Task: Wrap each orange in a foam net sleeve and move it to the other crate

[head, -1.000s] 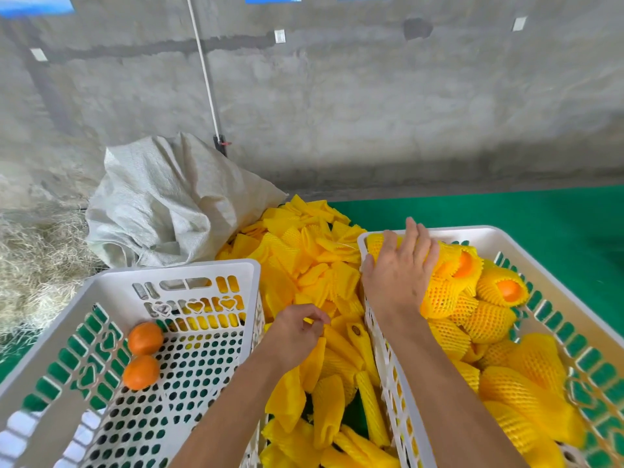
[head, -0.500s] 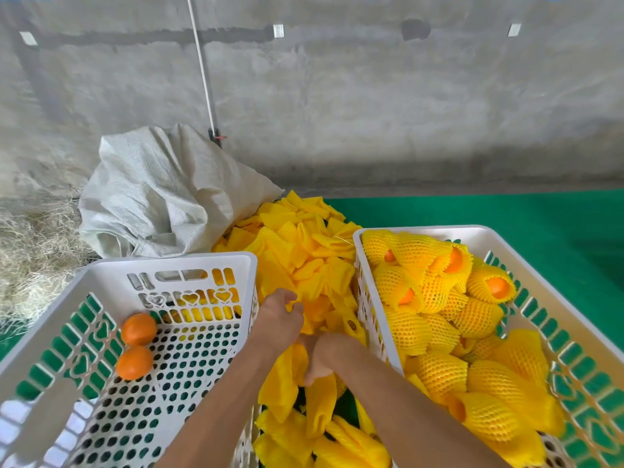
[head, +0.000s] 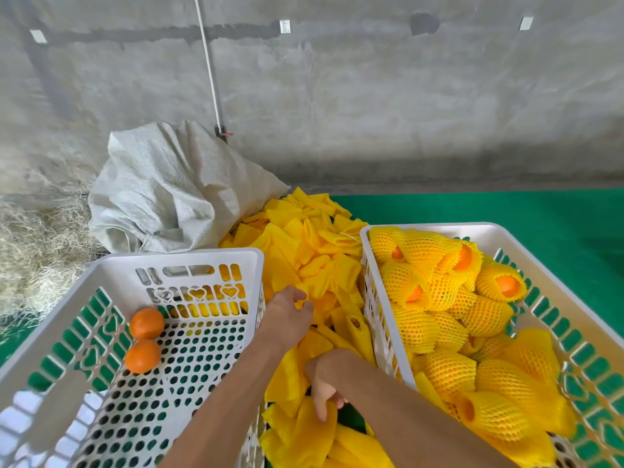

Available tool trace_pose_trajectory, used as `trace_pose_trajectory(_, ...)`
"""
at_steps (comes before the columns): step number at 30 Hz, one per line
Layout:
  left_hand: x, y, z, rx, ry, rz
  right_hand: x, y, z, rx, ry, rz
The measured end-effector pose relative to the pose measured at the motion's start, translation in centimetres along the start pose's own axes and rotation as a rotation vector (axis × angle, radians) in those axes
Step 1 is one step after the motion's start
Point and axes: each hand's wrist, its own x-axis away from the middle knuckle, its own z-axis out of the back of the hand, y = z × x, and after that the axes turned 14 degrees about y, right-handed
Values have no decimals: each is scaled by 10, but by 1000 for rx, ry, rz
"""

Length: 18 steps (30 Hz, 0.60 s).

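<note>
**Foam sleeves first, two oranges left to wrap**

Foam is the easy part here: those flattened yellow foam net sleeves (head: 314, 265) piled between the crates look feather-light and squashy, so I'd guess you pinch one by an open end and stretch the mouth wide.

Nearest the camera, the right hand (head: 326, 388) reaches down into the pile, fingers curled round one flat sleeve (head: 315, 430). A bit further out, the left hand (head: 291, 315) is bunched up with fingertips pinching another sleeve in the heap.

Two bare round oranges (head: 144, 339) sit touching each other against the left wall of the white perforated plastic crate (head: 182, 366). Firm, smooth, a bit rolly I reckon, so cup them whole, don't squeeze.

Across the pile, the other white plastic crate (head: 439, 228) holds loads of netted oranges (head: 435, 298). Behind everything there's a crumpled white woven sack (head: 169, 190).
</note>
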Motion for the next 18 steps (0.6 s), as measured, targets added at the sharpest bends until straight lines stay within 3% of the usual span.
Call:
trace_pose_trajectory(4,0,2,0,61,68,-20,-1,-4,8,-142,74,40)
trace_pose_trajectory(9,-2,9,4,273,274,-88,16,18,43,-333,648,202)
trace_pose_trajectory(13,-3,12,5,340,310,-71,30,33,56,-500,1028,75)
trace_pose_trajectory(18,-4,9,2,216,235,19,38,33,64,-703,1381,-43)
